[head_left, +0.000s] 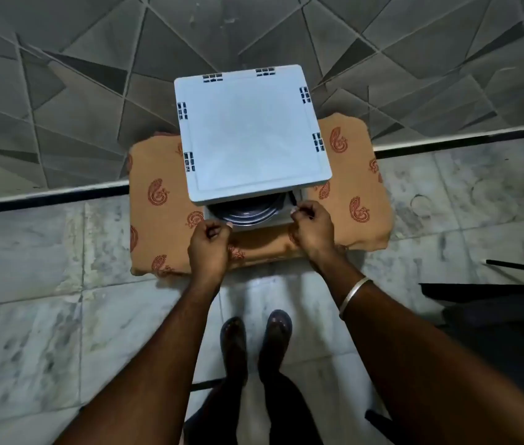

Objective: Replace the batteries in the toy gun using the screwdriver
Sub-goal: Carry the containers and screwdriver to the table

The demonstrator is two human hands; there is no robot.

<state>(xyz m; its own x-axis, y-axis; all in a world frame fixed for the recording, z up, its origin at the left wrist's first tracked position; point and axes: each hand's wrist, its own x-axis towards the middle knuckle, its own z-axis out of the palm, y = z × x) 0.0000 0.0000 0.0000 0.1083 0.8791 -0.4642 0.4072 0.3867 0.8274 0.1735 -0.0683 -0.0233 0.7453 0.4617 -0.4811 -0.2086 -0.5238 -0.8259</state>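
No toy gun, screwdriver or batteries show in the head view. A white square plastic top (254, 130) stands on a low surface covered with an orange patterned cloth (164, 213). Under its near edge a shallow white drawer (281, 219) sticks out, with a round dark metal thing (248, 213) inside. My left hand (211, 245) has its fingers curled at the drawer's front left corner. My right hand (312, 229) grips the front right corner, and that wrist wears a metal bangle.
A grey wall with a triangle pattern (93, 91) rises behind the cloth-covered surface. My two feet in dark sandals (254, 342) stand on a pale marble floor (45, 316). Dark furniture (495, 316) stands at the right.
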